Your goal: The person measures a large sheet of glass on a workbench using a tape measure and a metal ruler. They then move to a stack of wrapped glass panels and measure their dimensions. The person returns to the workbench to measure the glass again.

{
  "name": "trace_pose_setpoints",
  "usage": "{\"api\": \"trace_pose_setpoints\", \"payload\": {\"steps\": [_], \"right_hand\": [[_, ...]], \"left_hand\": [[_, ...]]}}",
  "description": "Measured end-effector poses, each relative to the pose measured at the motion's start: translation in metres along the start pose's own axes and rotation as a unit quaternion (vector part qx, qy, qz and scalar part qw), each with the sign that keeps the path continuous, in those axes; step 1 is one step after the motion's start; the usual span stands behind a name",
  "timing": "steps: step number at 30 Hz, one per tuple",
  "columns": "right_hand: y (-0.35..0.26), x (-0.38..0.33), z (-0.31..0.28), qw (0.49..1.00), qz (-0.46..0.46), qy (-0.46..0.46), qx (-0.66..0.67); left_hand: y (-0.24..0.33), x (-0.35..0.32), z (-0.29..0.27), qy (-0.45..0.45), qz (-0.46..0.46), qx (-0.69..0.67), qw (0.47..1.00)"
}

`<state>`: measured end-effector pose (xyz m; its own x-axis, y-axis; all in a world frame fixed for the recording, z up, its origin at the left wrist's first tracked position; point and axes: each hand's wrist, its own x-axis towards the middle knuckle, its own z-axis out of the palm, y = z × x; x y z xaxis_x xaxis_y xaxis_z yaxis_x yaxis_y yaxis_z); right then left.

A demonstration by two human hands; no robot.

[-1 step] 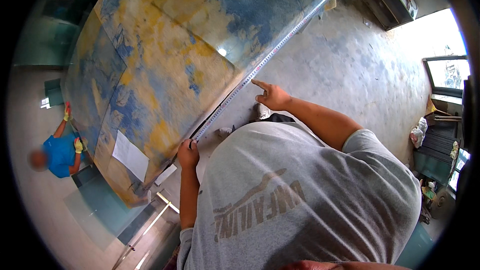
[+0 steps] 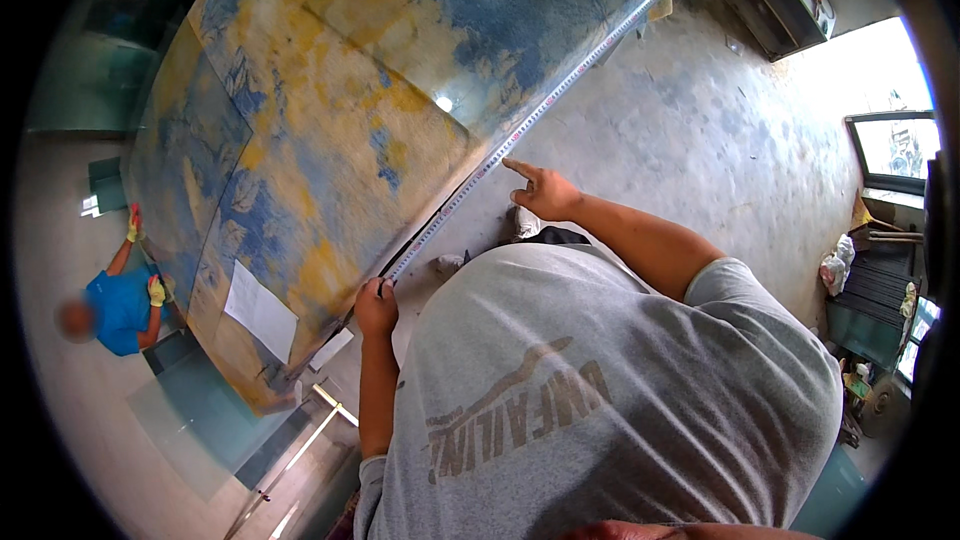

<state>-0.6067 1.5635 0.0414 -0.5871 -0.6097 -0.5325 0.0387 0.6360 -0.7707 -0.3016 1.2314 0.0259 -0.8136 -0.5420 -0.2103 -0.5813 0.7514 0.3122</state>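
Head view, the only 1 supplied: the person stands at the edge of a large work table covered with a worn blue-and-yellow patterned cloth (image 2: 330, 120), and a long metal straightedge (image 2: 540, 110) with a graduated scale lies along the table's right-hand border, running from near the person's body to the far corner. The left hand (image 2: 376, 308) is clenched around the near end of the straightedge, fingers wrapped over it, apparently to pin that end against the table edge so the bar cannot pivot. The right hand (image 2: 545, 193) is released, gripping nothing; its index finger is extended and the other fingers are loosely curled, the fingertip pointing at, and just beside or touching, the straightedge about midway along its length. Contact cannot be confirmed from this angle. The placement suggests 1 hand anchors while the other marks or steadies a position on the scale. A white paper sheet (image 2: 260, 312) lies flat on the cloth near the table's near-left corner, well apart from both hands. Panes of glass (image 2: 200, 410) lie below that corner. A second person in a blue shirt (image 2: 118, 312), wearing gloves, works at the far left, clear of the straightedge. The concrete floor (image 2: 720, 130) lies to the right.
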Motion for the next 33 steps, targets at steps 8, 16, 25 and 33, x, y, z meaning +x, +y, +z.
{"api": "trace_pose_setpoints", "payload": {"steps": [8,16,25,33], "right_hand": [[-0.001,-0.002,0.002,0.998,-0.041,0.030,-0.022],[-0.003,-0.005,0.004,0.999,-0.021,0.027,-0.026],[0.001,-0.001,0.003,0.999,-0.009,0.014,-0.028],[-0.009,-0.008,-0.001,0.998,0.005,0.010,-0.063]], "left_hand": [[-0.003,-0.001,0.002,0.025,0.015,-0.013,0.999],[-0.011,0.002,0.007,0.002,-0.003,-0.018,1.000],[-0.008,0.004,0.005,0.001,-0.010,-0.012,1.000],[-0.009,0.001,0.006,-0.019,-0.027,-0.024,0.999]]}}
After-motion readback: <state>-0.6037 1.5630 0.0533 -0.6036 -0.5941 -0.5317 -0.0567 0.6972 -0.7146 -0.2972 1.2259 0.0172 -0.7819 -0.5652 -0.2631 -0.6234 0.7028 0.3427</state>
